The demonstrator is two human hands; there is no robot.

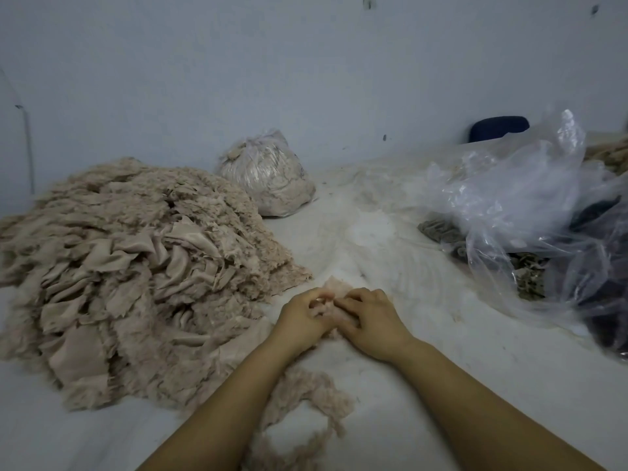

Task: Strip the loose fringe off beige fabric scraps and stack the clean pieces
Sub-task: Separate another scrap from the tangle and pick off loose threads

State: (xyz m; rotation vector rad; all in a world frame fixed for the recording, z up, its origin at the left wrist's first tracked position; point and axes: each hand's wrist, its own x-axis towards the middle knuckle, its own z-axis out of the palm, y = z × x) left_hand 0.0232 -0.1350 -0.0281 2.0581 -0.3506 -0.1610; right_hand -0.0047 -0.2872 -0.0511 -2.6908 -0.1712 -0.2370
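A small beige scrap [331, 302] sits pinched between both hands near the middle of the white sheet [441, 351], a little toward its near edge. The left hand [304, 316] has its fingers curled round the scrap's left side, and the right hand [368, 321] curls over the right side, fingertips meeting the left hand's right at the cloth. A frayed tuft of the scrap pokes out above the knuckles; the rest is hidden under the fingers, so how it is folded I can't make out.

Between the two forearms, down by the near edge, lies a loose trail of pulled fringe [306, 402], fluffy and stringy, spread flat on the sheet.

To the left, a big heap of beige fabric pieces [136, 266] covers most of the sheet's left side, ragged edges all over it, its foot reaching almost to the left wrist.

At the far edge, just behind the heap and against the pale blue wall [306, 79], stands a tied clear bag [268, 175] stuffed with pale fluff.

On the right side a crumpled clear plastic bag [530, 212] lies open, with what look like darker, olive-grey scraps [441, 231] spilling from beneath it. Behind that, at the far right corner, a dark blue object [498, 127] leans at the wall.
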